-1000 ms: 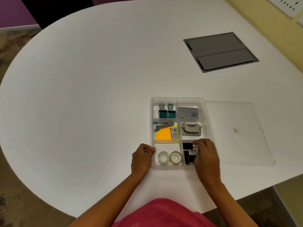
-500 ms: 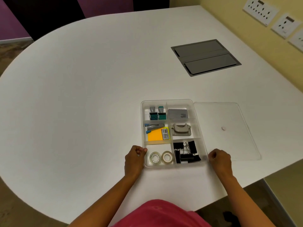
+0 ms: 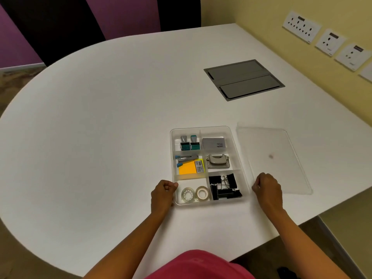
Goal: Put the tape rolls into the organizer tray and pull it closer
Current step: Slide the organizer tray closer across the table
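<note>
The clear organizer tray [image 3: 238,150] sits on the white table in front of me. Two tape rolls lie in its near-left compartment, a clear one [image 3: 188,195] and a whitish one [image 3: 202,193]. My left hand [image 3: 162,196] is curled at the tray's left rim by that compartment, thumb on the edge. On the other side, my right hand [image 3: 266,190] is curled against the tray's right rim, beside the compartment of black binder clips [image 3: 223,187]. Its fingertips are hidden from view.
The other compartments hold stamps [image 3: 190,143], a stapler [image 3: 186,159], an orange sticky pad [image 3: 190,168], a grey card box [image 3: 213,142] and a hole punch [image 3: 217,161]. The clear lid [image 3: 277,158] lies flat to the tray's right. A grey cable hatch [image 3: 244,79] is set into the table farther back. The table edge is close on the right.
My right hand has left the binder clip compartment and moved out to the tray's right rim. My left hand has stayed at the left rim. My head view has tilted up.
</note>
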{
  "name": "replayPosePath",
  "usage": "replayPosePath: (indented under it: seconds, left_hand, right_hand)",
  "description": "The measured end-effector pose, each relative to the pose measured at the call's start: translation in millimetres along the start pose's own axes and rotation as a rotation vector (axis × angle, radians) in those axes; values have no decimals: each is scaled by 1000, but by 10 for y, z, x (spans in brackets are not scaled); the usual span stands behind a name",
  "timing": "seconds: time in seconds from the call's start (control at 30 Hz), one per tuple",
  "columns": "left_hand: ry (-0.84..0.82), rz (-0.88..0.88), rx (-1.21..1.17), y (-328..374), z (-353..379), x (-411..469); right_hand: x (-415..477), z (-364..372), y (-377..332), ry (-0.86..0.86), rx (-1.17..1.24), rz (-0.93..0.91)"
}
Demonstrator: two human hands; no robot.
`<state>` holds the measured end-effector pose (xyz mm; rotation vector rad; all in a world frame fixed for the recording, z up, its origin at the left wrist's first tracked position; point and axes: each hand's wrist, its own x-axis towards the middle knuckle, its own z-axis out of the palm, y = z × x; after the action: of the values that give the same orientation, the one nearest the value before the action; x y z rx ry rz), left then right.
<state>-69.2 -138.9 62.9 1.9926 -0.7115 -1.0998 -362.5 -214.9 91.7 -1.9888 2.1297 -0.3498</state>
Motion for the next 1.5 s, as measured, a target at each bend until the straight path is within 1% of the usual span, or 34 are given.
replayPosePath:
  seconds: [0.13, 0.23, 0.4, 0.53, 0.63, 0.7, 0.73, 0.8, 0.93, 1.0, 1.07, 1.13, 1.2, 1.27, 1.33, 1.5]
  left_hand:
    - [2, 0, -14, -24, 14, -6]
    - [22, 9, 6, -37, 36, -10]
    - [75, 53, 50, -31, 18, -11]
    - [73, 31, 28, -3, -24, -38]
    - [96, 82, 4, 60, -25, -101]
    - [83, 108, -43, 119, -19, -160]
    - [63, 110, -75, 149, -15, -190]
    - [15, 105, -130, 206, -14, -239]
    - [-47, 64, -203, 253, -32, -274]
    - [-89, 18, -240, 251, -61, -277]
    - [-135, -9, -251, 239, -93, -285]
    - [-146, -13, -238, 212, -116, -306]
    - [-102, -11, -212, 168, -122, -316]
    - [-46, -16, -185, 129, -117, -315]
    - [-11, -29, -185, 110, -97, -305]
    - [43, -18, -158, 126, -17, -292]
  right_hand:
    - [31, -306, -140, 202, 13, -51]
    - [-3, -515, -268, 304, 64, -107]
    - [-220, -740, -491, 402, 166, -217]
    - [-440, -865, -655, 497, 236, -313]
    - [-583, -956, -790, 538, 357, -371]
    - [-650, -1006, -865, 537, 491, -337]
    - [-669, -1026, -894, 523, 594, -292]
    - [-668, -1063, -926, 448, 878, -176]
    - [-574, -1059, -860, 130, 1443, 53]
    - [-525, -958, -769, -11, 1580, 161]
    - [-493, -810, -676, -114, 1620, 244]
    - [-469, -655, -583, -191, 1670, 336]
    - [-452, -512, -489, -228, 1696, 439]
    - [-457, -386, -412, -222, 1632, 498]
    - [-476, -268, -359, -185, 1484, 519]
    - [-525, -70, -334, -15, 993, 623]
